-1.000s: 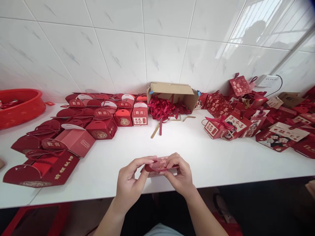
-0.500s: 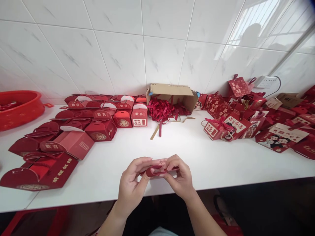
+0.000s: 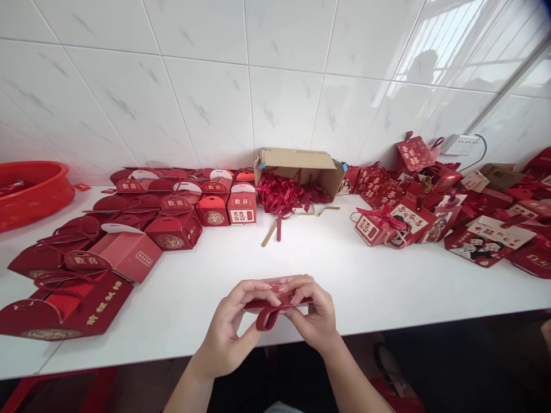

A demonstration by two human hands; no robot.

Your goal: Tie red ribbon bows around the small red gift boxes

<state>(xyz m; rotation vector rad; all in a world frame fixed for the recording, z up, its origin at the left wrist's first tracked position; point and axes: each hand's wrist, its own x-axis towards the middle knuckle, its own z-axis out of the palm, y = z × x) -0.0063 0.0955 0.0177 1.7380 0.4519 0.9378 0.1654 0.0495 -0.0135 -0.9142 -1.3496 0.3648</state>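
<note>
Near the front edge of the table, both hands are on a red paper gift box (image 3: pixel 282 281) with a pale printed pattern, largely covered by the fingers. My left hand (image 3: pixel 230 327) curls around the box's left side, its fingertips on the near upper edge. Its thumb lies by a dark red ribbon loop (image 3: pixel 267 320) that sticks out toward me. On the right side, my right hand (image 3: pixel 317 314) grips the box, thumb below and bent fingers on top, close to the ribbon's base. The underside of the box is hidden.
Rows of red gift boxes (image 3: pixel 174 226) stand on the left of the white table (image 3: pixel 224 255). A cardboard box (image 3: pixel 297 156) of red ribbons (image 3: pixel 279 192) lies open by the wall. More decorated boxes (image 3: pixel 408 221) crowd the right. A red basin (image 3: pixel 37 195) stands far left.
The ribbon loop now stands out further toward me, and the left fingertips have come over onto the box's near edge. The right hand keeps its grip. The view has shifted slightly.
</note>
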